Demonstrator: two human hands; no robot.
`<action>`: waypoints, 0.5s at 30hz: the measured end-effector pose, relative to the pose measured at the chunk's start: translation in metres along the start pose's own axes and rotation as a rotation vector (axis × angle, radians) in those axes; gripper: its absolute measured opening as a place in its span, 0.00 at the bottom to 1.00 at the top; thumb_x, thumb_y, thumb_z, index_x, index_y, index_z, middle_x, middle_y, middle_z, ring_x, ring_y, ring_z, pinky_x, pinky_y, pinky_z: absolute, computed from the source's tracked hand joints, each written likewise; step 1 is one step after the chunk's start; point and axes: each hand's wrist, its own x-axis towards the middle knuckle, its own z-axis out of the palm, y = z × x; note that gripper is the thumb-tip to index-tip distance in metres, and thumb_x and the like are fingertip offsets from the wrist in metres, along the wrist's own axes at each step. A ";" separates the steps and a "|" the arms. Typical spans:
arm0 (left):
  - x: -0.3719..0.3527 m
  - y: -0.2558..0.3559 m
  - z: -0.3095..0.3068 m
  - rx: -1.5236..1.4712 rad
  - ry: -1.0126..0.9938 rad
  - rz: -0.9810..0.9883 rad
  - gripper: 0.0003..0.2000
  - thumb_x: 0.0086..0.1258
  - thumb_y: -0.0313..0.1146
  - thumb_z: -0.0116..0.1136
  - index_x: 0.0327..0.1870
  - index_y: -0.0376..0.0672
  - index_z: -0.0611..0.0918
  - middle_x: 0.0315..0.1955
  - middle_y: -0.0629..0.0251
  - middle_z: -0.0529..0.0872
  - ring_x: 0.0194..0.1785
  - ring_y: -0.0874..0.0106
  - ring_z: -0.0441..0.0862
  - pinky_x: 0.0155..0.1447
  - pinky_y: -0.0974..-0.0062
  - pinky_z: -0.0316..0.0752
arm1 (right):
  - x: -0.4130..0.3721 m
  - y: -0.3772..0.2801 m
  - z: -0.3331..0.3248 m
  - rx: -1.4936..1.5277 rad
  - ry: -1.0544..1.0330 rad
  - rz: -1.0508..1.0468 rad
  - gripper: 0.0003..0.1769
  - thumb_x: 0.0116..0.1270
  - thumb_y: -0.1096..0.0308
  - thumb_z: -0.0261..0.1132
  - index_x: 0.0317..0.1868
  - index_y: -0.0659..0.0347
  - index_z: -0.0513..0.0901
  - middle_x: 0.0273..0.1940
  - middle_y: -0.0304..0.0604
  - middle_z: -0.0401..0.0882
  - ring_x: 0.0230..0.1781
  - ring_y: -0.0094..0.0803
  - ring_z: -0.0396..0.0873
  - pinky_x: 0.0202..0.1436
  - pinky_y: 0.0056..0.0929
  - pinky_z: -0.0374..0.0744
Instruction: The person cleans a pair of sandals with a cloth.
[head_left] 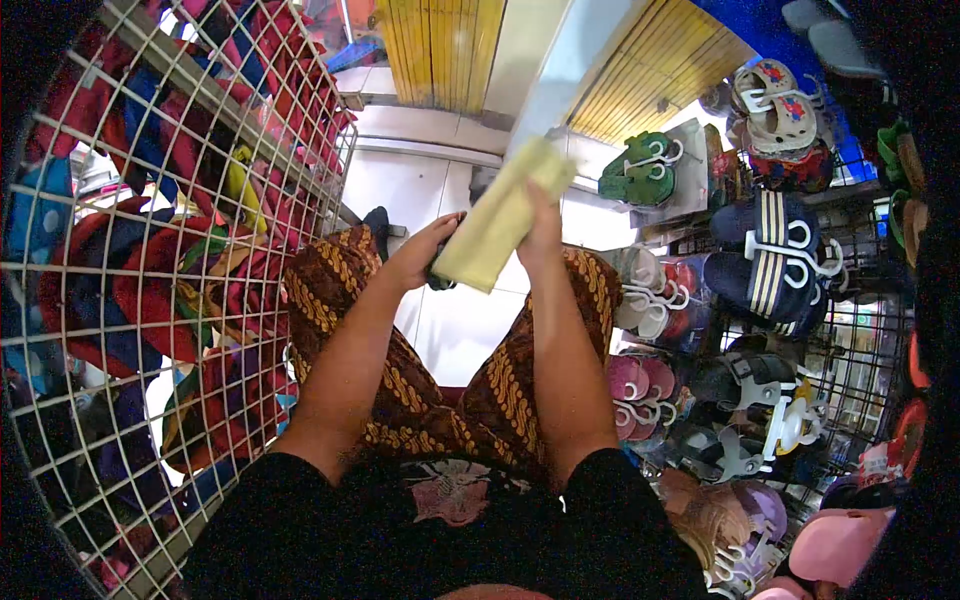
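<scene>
In front of my knees, a pale yellow cloth (495, 225) is blurred by motion and stretches at a slant between my hands. My right hand (541, 228) grips its right side, fingers wrapped round it. My left hand (425, 252) is closed at the cloth's lower left edge, around a dark item (438, 278). Most of that item is hidden behind the cloth, so I cannot make out its kind.
A white wire grid (170, 235) with colourful goods behind it stands at my left. On the right, sandals hang on white hooks: navy striped ones (770, 255), green ones (640, 170) and pink ones (640, 390). White floor tiles (445, 345) lie between my legs.
</scene>
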 end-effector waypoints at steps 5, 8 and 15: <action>0.013 -0.012 -0.023 -0.192 -0.124 0.092 0.27 0.79 0.43 0.50 0.75 0.49 0.62 0.59 0.64 0.77 0.60 0.68 0.78 0.60 0.61 0.77 | -0.056 -0.004 0.063 -0.954 -0.677 -0.092 0.20 0.60 0.60 0.72 0.49 0.64 0.84 0.36 0.44 0.86 0.39 0.28 0.82 0.48 0.34 0.80; 0.028 -0.017 -0.037 -0.399 -0.297 0.138 0.29 0.78 0.44 0.52 0.77 0.54 0.59 0.63 0.63 0.75 0.64 0.60 0.74 0.62 0.51 0.74 | -0.083 0.013 0.079 -1.413 -0.965 -0.426 0.26 0.52 0.50 0.72 0.47 0.58 0.85 0.32 0.40 0.80 0.37 0.38 0.79 0.53 0.37 0.67; 0.047 -0.030 -0.044 -0.459 -0.545 0.411 0.36 0.73 0.53 0.53 0.80 0.63 0.54 0.71 0.57 0.67 0.72 0.44 0.65 0.68 0.32 0.65 | -0.080 0.009 0.073 -1.507 -0.834 -0.496 0.17 0.53 0.53 0.71 0.34 0.56 0.82 0.33 0.38 0.78 0.38 0.36 0.80 0.50 0.38 0.67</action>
